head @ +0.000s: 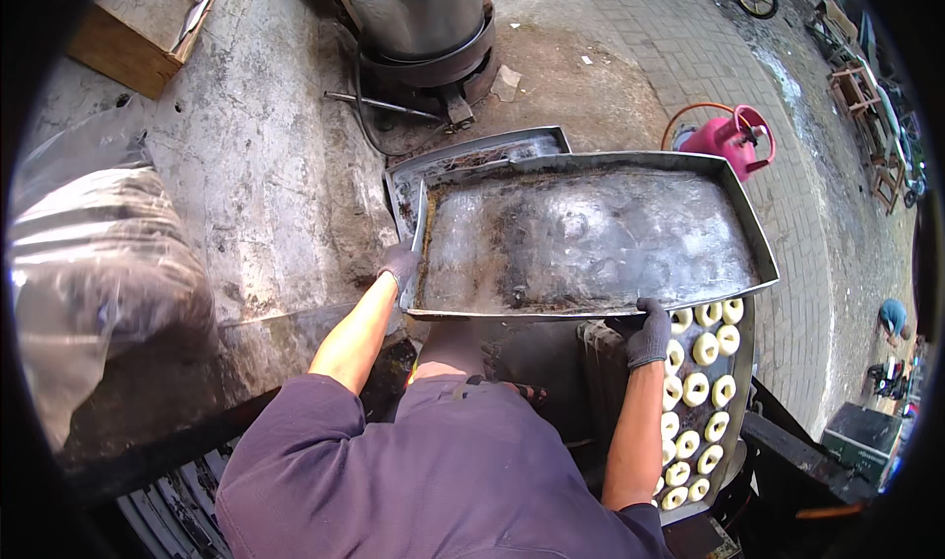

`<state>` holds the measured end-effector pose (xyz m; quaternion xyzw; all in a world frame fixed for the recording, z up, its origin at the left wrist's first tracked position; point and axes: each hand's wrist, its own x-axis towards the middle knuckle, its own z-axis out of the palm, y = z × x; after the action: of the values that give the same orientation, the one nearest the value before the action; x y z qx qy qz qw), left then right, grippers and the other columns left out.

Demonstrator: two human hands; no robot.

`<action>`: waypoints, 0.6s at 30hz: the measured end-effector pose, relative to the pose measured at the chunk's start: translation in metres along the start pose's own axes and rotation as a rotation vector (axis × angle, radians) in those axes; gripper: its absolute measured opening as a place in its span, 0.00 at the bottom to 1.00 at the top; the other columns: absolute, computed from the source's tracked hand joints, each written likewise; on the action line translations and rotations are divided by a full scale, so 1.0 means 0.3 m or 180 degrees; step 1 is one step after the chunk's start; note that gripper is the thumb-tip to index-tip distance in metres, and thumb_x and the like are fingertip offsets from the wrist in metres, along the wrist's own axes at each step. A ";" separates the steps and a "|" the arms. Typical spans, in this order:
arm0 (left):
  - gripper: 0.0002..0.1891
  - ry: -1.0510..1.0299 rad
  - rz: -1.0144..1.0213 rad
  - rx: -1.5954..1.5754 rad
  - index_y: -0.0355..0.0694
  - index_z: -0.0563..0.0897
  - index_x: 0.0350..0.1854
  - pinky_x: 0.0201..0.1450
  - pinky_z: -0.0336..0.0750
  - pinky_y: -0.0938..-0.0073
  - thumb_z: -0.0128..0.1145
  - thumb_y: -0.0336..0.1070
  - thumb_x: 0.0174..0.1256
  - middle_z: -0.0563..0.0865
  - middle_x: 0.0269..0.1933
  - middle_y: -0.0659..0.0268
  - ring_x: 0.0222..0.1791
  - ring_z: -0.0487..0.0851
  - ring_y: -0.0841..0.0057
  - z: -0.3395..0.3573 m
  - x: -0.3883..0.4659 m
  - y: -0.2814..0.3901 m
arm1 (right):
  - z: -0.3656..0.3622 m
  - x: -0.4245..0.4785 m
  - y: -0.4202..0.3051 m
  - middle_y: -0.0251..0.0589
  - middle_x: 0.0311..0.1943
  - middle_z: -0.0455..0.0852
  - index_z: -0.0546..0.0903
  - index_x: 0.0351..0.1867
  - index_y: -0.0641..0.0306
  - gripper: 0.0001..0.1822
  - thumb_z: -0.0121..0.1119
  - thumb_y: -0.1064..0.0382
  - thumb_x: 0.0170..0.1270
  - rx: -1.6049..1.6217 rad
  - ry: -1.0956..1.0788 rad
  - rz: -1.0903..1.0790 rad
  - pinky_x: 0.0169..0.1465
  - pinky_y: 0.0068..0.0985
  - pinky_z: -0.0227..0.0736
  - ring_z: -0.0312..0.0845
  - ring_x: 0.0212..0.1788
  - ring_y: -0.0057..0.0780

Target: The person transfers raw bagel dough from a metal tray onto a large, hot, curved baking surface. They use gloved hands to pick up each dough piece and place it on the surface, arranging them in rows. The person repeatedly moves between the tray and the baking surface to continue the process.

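Note:
A large rectangular metal baking tray point(590, 227) with low walls spans the space before me, its inside bare and stained brown along the edges. My left hand point(399, 264), in a dark glove, grips its left end near the front corner. On the near rim, right of the middle, my gloved right hand point(650, 332) has its thumb over the edge and its fingers hidden underneath. Behind the held tray, a second metal tray point(480, 151) shows partly at the upper left. Below my right hand, another tray point(740, 382) bears several rows of ring-shaped dough pieces point(695, 389).
A big metal pot point(417, 13) stands on a round burner point(435, 68). Beyond the tray's right end is a pink gas cylinder point(727, 146) with an orange hose. A clear plastic bag point(111, 264) lies left, and a wooden box point(140, 35) sits farther back. Someone point(893, 317) is far right.

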<state>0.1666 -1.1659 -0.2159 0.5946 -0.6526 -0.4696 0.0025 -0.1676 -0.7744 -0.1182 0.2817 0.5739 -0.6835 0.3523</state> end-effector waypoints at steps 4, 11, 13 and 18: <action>0.27 0.0321 -0.0404 -0.0154 0.43 0.86 0.65 0.61 0.78 0.69 0.66 0.35 0.59 0.91 0.56 0.55 0.55 0.89 0.66 -0.031 0.354 -0.237 | 0.395 0.469 0.217 0.61 0.53 0.73 0.70 0.49 0.73 0.17 0.55 0.64 0.63 -0.0176 0.0017 0.0470 0.47 0.79 0.81 0.75 0.54 0.70; 0.27 0.0733 -0.0322 -0.0242 0.33 0.77 0.73 0.60 0.79 0.68 0.51 0.45 0.79 0.86 0.65 0.53 0.57 0.87 0.65 -0.051 0.746 -0.410 | 0.798 1.191 0.636 0.57 0.43 0.79 0.75 0.42 0.70 0.11 0.56 0.67 0.59 -0.0244 -0.0077 0.0838 0.56 0.63 0.83 0.79 0.50 0.58; 0.27 0.0577 -0.0485 -0.0737 0.33 0.73 0.75 0.56 0.80 0.68 0.50 0.44 0.81 0.86 0.62 0.55 0.53 0.87 0.68 -0.038 0.794 -0.493 | 0.878 1.368 0.743 0.56 0.45 0.80 0.76 0.47 0.71 0.12 0.54 0.68 0.62 -0.0371 -0.0230 0.0825 0.56 0.62 0.84 0.80 0.50 0.57; 0.26 0.0096 -0.1310 -0.1069 0.36 0.72 0.75 0.46 0.81 0.75 0.51 0.44 0.82 0.88 0.54 0.60 0.44 0.85 0.77 0.006 0.682 -0.565 | 1.005 1.619 0.892 0.58 0.56 0.82 0.72 0.62 0.74 0.19 0.54 0.71 0.73 -0.0316 -0.0630 0.1308 0.58 0.55 0.86 0.83 0.57 0.54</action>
<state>0.2369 -1.2989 -0.4348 0.7130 -0.4307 -0.5531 0.0153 -0.2343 -1.1726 -0.6035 0.3065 0.5001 -0.5926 0.5521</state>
